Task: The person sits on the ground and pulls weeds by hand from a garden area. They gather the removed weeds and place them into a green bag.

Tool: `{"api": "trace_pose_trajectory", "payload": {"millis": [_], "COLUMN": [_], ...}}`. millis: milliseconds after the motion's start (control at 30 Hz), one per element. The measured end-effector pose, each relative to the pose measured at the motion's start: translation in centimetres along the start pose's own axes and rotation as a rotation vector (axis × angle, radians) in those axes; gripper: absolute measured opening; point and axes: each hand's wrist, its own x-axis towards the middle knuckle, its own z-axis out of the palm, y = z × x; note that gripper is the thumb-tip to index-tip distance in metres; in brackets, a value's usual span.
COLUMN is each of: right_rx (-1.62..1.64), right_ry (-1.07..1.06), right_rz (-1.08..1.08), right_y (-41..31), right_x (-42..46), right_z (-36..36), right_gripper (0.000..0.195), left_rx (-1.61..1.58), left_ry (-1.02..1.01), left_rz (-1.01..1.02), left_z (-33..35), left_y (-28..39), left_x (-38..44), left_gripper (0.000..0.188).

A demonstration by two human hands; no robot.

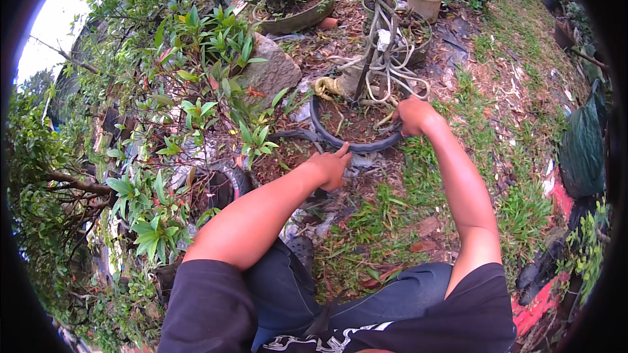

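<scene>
A round black plant pot (365, 147) filled with brown soil (354, 125) stands on the ground before me. Thick pale roots or stems (387, 66) rise and loop above it, tied to an upright stake. My left hand (331, 167) is at the front of the pot, its fingers apart and a fingertip near the rim. At the right side of the pot is my right hand (414, 115), its fingers curled down at the rim beside a root; the fingertips are hidden, so what they hold cannot be told.
Leafy shrubs (157, 225) crowd the left side, near a large grey rock (272, 68). Behind stand a wide shallow pot (299, 20) with a tree trunk and a whitish pot (425, 2). Grass and leaf litter lie to the right, with a dark green sheet (584, 147) beyond.
</scene>
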Motion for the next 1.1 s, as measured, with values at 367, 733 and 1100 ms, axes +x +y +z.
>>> {"api": "trace_pose_trajectory", "payload": {"millis": [367,733,1100], "right_rx": [-0.162,0.337,0.469], "right_ry": [0.299,0.167,-0.224], "right_rz": [-0.267,-0.204,-0.165], "right_y": [-0.6,1.0,3.3], "right_x": [1.6,1.2,-2.0], "right_z": [3.0,2.6,-2.3], "right_gripper": [0.017,0.035,0.042], "left_rx": [-0.045,-0.051,-0.023], "left_ry": [-0.051,-0.054,-0.075], "left_rz": [-0.016,-0.005,-0.016], "left_z": [-0.6,-0.2,-0.8], "left_y": [0.1,-0.3,0.2], "left_x": [-0.4,0.1,-0.2], "left_gripper": [0.086,0.086,0.08]}}
